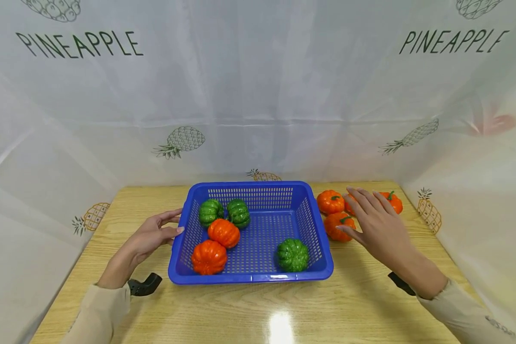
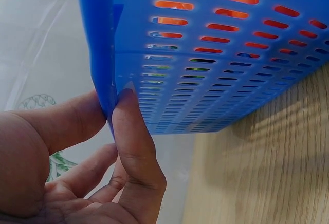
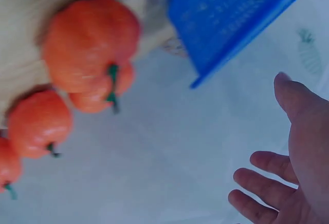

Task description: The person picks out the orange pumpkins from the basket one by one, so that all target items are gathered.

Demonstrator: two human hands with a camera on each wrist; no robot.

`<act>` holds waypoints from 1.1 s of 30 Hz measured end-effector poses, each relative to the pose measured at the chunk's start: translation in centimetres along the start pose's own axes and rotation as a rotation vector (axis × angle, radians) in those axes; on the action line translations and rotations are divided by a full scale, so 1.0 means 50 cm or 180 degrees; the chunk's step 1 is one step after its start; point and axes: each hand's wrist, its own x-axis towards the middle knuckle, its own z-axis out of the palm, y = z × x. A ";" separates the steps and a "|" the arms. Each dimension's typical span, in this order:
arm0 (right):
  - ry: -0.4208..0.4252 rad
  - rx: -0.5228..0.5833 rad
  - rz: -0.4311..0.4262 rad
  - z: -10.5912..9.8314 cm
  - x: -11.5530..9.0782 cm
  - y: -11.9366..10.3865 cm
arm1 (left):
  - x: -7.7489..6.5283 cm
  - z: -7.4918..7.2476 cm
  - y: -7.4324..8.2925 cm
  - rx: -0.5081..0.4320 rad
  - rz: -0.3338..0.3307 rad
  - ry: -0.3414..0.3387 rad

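My left hand [image 1: 155, 234] pinches the left rim of a blue plastic basket [image 1: 251, 279], thumb on one side and a bent finger on the other, as the left wrist view shows. Inside the basket are two orange pumpkins [image 1: 209, 257] at the left and two green pumpkins [image 1: 211, 213] behind them. Another green pumpkin [image 1: 293, 255] sits alone in the front right corner. My right hand [image 1: 380, 227] is spread with nothing in it, above a group of several orange pumpkins [image 3: 92, 44] to the right of the basket, partly hiding them in the head view.
The wooden table [image 1: 223, 315] reaches back to a pale curtain [image 1: 258, 95] printed with pineapples, which also hangs along both sides. The loose pumpkins lie close to the basket's right wall, toward the table's back right corner.
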 end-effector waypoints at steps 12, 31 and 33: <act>0.0010 0.0058 -0.0724 0.016 0.103 -0.075 | -0.002 0.002 -0.003 -0.0011 -0.0005 0.0019; -0.0636 -0.0208 -0.1230 0.072 0.210 -0.189 | 0.000 0.004 -0.004 -0.0057 0.0023 0.0016; -0.0692 -0.0183 -0.1265 0.078 0.218 -0.198 | 0.001 0.003 -0.004 -0.0054 0.0029 0.0015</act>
